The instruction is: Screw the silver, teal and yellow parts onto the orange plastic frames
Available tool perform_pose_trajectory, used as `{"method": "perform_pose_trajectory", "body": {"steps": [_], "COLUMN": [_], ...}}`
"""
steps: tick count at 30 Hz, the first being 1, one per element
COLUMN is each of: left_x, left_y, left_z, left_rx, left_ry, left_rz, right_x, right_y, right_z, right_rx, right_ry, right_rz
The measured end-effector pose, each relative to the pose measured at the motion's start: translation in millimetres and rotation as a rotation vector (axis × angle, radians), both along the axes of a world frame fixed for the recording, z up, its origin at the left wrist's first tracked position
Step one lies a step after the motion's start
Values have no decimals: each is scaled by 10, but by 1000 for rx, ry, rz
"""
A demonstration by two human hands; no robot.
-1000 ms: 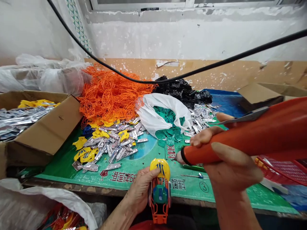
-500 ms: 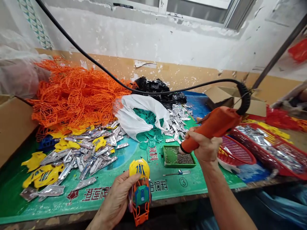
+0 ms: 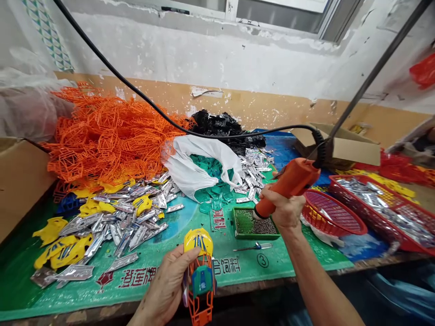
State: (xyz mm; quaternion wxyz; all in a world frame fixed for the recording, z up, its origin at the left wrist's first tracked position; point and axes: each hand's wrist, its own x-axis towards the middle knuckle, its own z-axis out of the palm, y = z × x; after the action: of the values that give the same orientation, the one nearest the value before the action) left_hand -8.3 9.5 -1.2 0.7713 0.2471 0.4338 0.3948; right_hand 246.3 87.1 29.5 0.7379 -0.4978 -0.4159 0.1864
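In my left hand (image 3: 173, 271), closed around its side, is a toy car (image 3: 201, 276) with a yellow front, a teal middle and an orange frame. My right hand (image 3: 287, 206) grips an orange electric screwdriver (image 3: 283, 185) whose tip points down into a green tray (image 3: 256, 233) of small screws. Whether the tip touches the screws I cannot tell. A hand screwdriver (image 3: 254, 246) with a clear handle lies in front of the tray. Left of the toy car, yellow parts (image 3: 71, 251) and silver parts (image 3: 129, 231) are heaped together.
Orange frames (image 3: 115, 131) pile up behind, beside black parts (image 3: 220, 127). A white bag (image 3: 186, 172) of teal pieces stands mid-table. Red baskets (image 3: 335, 213) and a cardboard box (image 3: 353, 149) are on the right. A black cable (image 3: 152, 106) hangs across the view.
The electric screwdriver has swung away and down from close to the camera to the screw tray. My view has shifted right. The toy car stays in my left hand.
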Motion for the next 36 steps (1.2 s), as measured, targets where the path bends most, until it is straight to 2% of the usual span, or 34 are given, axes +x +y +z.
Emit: {"method": "perform_pose_trajectory", "body": {"steps": [11, 20, 28, 31, 36], "left_x": [23, 36, 75, 78, 109], "left_y": [-36, -35, -19, -21, -9], "left_z": [2, 8, 18, 5, 18], "left_rx": [-24, -18, -21, -29, -32], "left_ry": [21, 6, -1, -11, -23], "left_rz": [13, 11, 68, 79, 112], "right_x": [49, -23, 2, -2, -150], "right_y": [33, -7, 16, 20, -139], "right_z": [-84, -8, -38, 60, 466], "right_rx": [-54, -45, -25, 0, 78], "right_ry": [-40, -23, 17, 63, 182], "right_rz": [-38, -14, -31, -10, 98]}}
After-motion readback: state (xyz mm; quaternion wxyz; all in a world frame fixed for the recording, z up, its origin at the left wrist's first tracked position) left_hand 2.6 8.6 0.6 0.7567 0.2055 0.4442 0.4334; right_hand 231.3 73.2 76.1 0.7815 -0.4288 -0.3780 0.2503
